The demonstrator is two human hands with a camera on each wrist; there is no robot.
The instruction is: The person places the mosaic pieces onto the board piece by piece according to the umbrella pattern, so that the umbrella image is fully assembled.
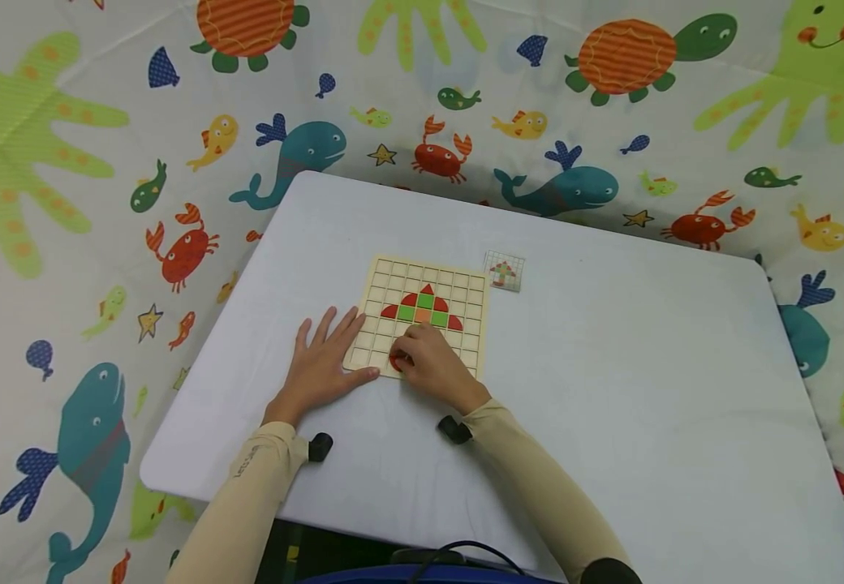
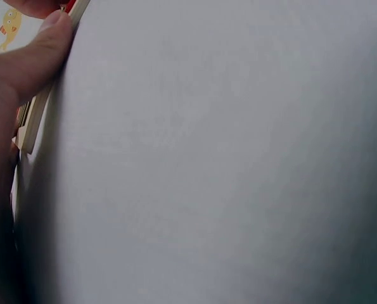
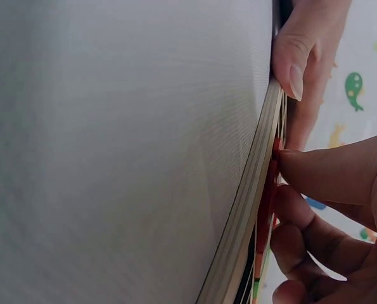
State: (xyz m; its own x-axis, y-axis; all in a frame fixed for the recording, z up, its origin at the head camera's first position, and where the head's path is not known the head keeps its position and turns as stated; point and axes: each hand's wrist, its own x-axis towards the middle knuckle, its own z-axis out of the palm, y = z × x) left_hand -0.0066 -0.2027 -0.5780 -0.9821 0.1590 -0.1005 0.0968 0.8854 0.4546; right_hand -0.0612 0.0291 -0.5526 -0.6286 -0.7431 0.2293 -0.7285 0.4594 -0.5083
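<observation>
A square wooden grid board [image 1: 471,285] lies on the table, bearing red, green and orange pieces in a stepped, pointed shape. My left hand [image 1: 320,361] is spread at the board's left edge, with its thumb along the near corner. Over the board's near part, my right hand [image 1: 432,365] has curled fingers and pinches a red piece [image 1: 394,364] down at the surface. In the right wrist view the thumb [image 3: 331,177] touches red at the board's edge [image 3: 239,218]. The right hand hides part of the near rows and most of that red piece.
A small picture card [image 1: 505,271] with a similar coloured shape on a grid lies beside the board's far right corner. The white table [image 1: 634,389] has rounded corners. Behind it hangs a cloth [image 1: 393,97] printed with sea animals. A black cable [image 1: 466,543] shows at the near edge.
</observation>
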